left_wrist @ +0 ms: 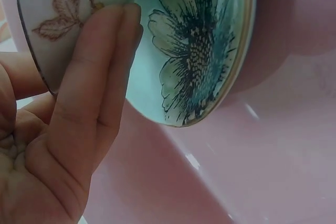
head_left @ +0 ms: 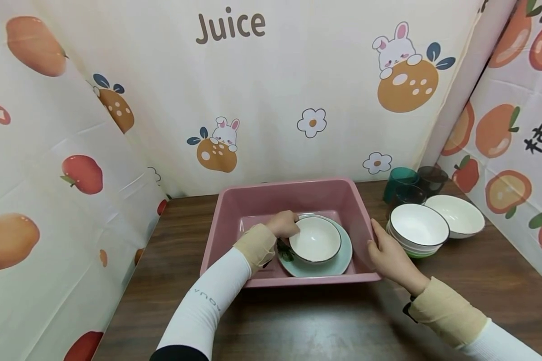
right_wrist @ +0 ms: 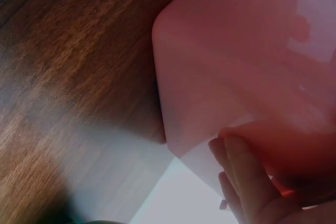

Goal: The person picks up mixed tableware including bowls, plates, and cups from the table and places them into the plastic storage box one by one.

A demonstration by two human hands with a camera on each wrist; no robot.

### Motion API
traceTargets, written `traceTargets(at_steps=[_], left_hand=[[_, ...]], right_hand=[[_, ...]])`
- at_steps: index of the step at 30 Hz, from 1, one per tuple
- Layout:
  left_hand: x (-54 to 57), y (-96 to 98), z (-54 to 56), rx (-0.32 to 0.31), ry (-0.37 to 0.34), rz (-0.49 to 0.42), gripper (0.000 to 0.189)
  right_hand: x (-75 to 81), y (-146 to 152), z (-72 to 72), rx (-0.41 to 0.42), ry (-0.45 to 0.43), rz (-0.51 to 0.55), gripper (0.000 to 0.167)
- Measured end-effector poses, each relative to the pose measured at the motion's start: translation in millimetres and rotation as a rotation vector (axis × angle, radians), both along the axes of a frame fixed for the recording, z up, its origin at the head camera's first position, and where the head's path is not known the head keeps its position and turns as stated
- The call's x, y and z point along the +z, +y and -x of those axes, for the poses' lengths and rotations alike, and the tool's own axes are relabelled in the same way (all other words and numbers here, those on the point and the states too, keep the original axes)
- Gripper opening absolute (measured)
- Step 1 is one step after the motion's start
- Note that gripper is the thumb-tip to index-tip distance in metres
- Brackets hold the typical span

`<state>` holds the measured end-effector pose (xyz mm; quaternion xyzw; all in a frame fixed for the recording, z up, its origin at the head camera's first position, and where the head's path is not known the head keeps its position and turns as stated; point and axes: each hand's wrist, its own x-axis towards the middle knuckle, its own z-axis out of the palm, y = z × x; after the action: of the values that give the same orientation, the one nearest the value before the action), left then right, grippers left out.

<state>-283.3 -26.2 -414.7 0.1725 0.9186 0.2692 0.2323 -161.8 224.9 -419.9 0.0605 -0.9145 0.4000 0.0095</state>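
The left hand (head_left: 283, 224) pinches the near-left rim of a white bowl (head_left: 315, 239), fingers along the outer wall. The bowl has a dark rim and a brown leaf print outside. It is inside a pink tub (head_left: 289, 195), right of the tub's middle, above a pale green plate (head_left: 345, 258). Whether the bowl's base touches the plate cannot be determined. The plate carries a dark flower print and a gold-brown edge, seen in the left wrist view.

The right hand (head_left: 390, 255) grips the tub's right side near the front corner, thumb at the rim and fingers against the outer wall.

The tub sits on a dark wood table (head_left: 158, 301). To its right, near the right hand, stands a stack of bowls (head_left: 419, 224), white on top with green at the bottom. Another white bowl, the side bowl (head_left: 458, 215), is just behind and to the right of it. A teal cup (head_left: 398, 183) and two dark cups (head_left: 432, 179) stand behind the stack. Printed cloth (head_left: 271, 90) with fruit, rabbits and the word "Juice" hangs behind the table.
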Motion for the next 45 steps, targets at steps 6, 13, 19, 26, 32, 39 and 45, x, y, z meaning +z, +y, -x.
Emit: traceTargets(at_steps=[6,13,19,26,32,39,45], left_hand=[[-2.6,0.9,1.4,0.009,-0.009,-0.001,0.015],[-7.1,1.2,2.1,0.013,-0.024,-0.014,0.016],[-3.5,-0.2,-1.3,0.039,-0.057,-0.017,0.016],[17.0,-6.1,-9.8,0.047,0.123,0.056,0.040],[53.5,-31.0,-15.4,0.072,0.163,-0.135,0.056],[104.2,-87.4,-37.9,0.069,0.159,-0.293,0.059],[125.1,-147.8,-58.3,0.103,0.224,-0.287,0.063]], right_hand=[[0.9,-0.9,-0.6,-0.008,-0.004,-0.008,0.060],[-0.7,0.0,-2.3,-0.016,-0.014,-0.008,0.060],[-3.8,-0.1,-2.2,-0.017,-0.011,0.003,0.060],[-6.8,-1.3,-3.4,-0.028,-0.036,0.007,0.060],[-6.9,-0.8,-4.1,-0.029,-0.030,0.007,0.060],[-6.1,-1.8,-3.5,-0.025,-0.012,0.004,0.060],[-4.0,-1.2,-1.0,-0.025,-0.006,0.008,0.060]])
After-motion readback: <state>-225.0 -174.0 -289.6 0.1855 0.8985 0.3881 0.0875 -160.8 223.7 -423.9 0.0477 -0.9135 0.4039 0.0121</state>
